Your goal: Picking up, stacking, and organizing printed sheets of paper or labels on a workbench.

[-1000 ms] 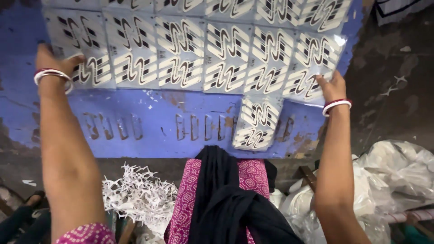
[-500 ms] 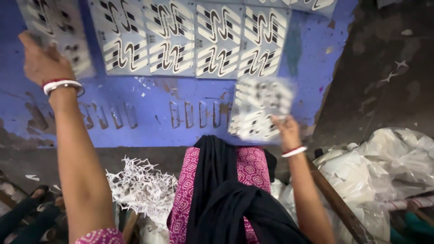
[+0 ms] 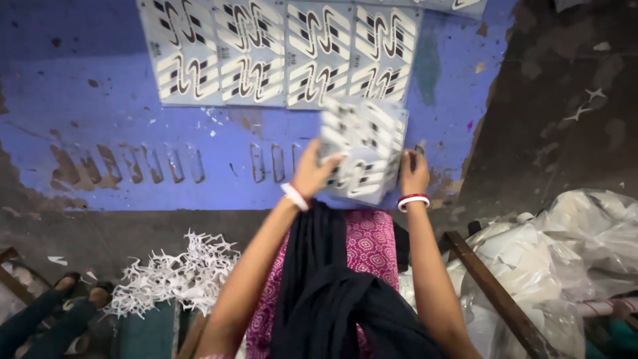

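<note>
Both of my hands have come in from the wide reach of a moment ago: the left hand (image 3: 312, 174), which was far out to the left on the printed row, is now meeting the right hand (image 3: 414, 174) at a small stack of die-cut printed sheets (image 3: 364, 149). I am holding that stack up between them, just below the row of printed sheets (image 3: 282, 53) that is lying flat along the far part of the blue board (image 3: 100, 119). My left fingers are closing around the stack's left edge, thumb on top. My right fingers are pinching its right edge, curled tight on the card. The stack is blurring as it tilts, so I cannot tell how many sheets are in it.

I am judging these sheets to be light, thin card, stiff enough to hold shape but ready to bend or crease where the cut shapes weaken them. They are looking smooth, so they could slide against one another. Gripping both side edges at once, as I am doing, seems the safest hold for keeping them squared.

Below the blue board, toward my lap, a heap of white cut-out scraps (image 3: 173, 276) is lying to the left, and crumpled plastic bags (image 3: 571, 252) are bulging to the right beside a wooden slat (image 3: 492, 292).
</note>
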